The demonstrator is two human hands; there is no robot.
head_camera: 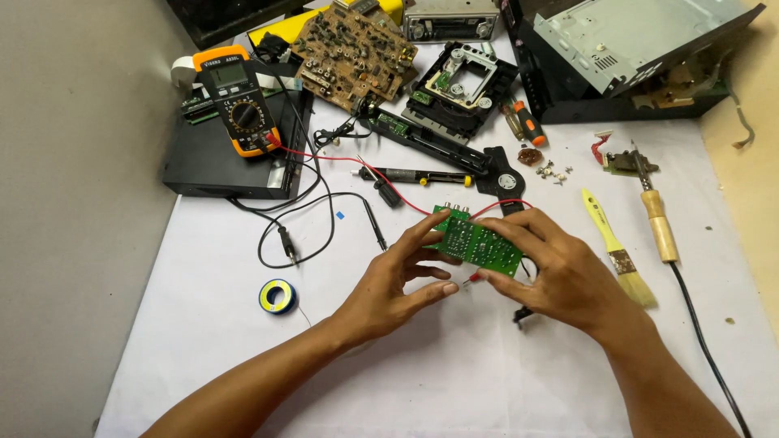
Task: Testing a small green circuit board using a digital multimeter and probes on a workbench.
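centre of frame: small green circuit board (475, 242) held above the white table (454, 381), long axis running upper left to lower right. left hand (389, 285) pinches its left end, fingers half curled; right hand (560, 272) closed on the right edge. both equally near. yellow multimeter (238, 99) upper left.

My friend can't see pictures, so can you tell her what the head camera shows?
Two bare hands, left hand and right hand, hold a small green circuit board above a white table. Around them lie a yellow multimeter, a solder spool, a brush, a soldering iron and opened electronics.
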